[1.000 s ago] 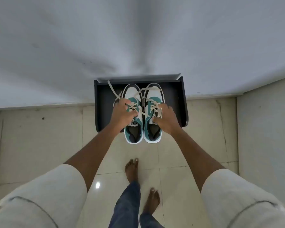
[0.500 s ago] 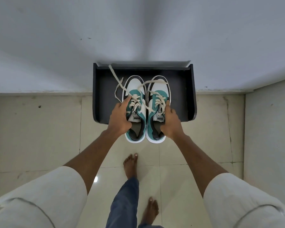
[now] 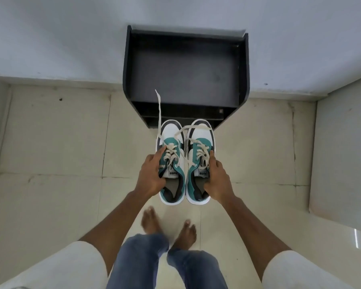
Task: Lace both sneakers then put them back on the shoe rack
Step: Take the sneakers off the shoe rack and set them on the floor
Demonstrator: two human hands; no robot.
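Partly hidden sneakers [image 3: 184, 163], left hand [image 3: 151, 177], right hand [image 3: 217, 180] covering sides.

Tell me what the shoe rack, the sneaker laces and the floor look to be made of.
Shoe rack: likely laminated board, matte black, with flat panels and straight edges. Laces: flat woven fabric, off-white, hanging limp. Floor: glossy cream tile, probably ceramic, with grout lines and a light reflection.

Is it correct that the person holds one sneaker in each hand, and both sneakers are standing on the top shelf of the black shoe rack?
Not quite. The head view shows the left hand gripping the left sneaker and the right hand gripping the right sneaker, but both sneakers are held in front of the black shoe rack, above the floor, not standing on its top shelf.
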